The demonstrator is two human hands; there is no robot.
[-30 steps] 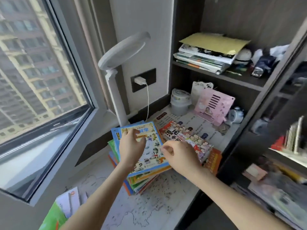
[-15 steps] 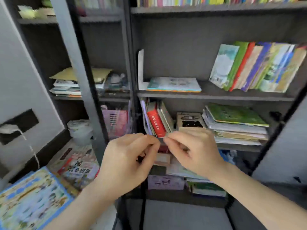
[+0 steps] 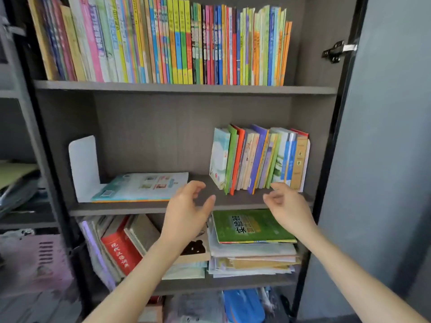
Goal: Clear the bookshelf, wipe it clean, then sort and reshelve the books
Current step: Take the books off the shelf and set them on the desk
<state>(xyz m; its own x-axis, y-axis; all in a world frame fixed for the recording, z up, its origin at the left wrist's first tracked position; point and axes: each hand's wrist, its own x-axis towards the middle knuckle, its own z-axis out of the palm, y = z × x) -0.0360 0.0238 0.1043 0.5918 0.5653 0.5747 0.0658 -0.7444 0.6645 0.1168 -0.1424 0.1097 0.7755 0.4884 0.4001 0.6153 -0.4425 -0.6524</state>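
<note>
Books (image 3: 258,159) on the middle shelf (image 3: 116,209) stand in a row at its right end, long axes upright and leaning a little to the right. They sit just beyond my right grip (image 3: 286,206), which is nearer them than my left grip (image 3: 186,210). Both grips hold nothing, fingers loosely spread and reaching in. A flat book (image 3: 144,186) lies lengthwise further left, by a white bookend (image 3: 82,164). The boards are dark grey wood, with packed shelves above and below, and an open door (image 3: 384,136) to the right.
</note>
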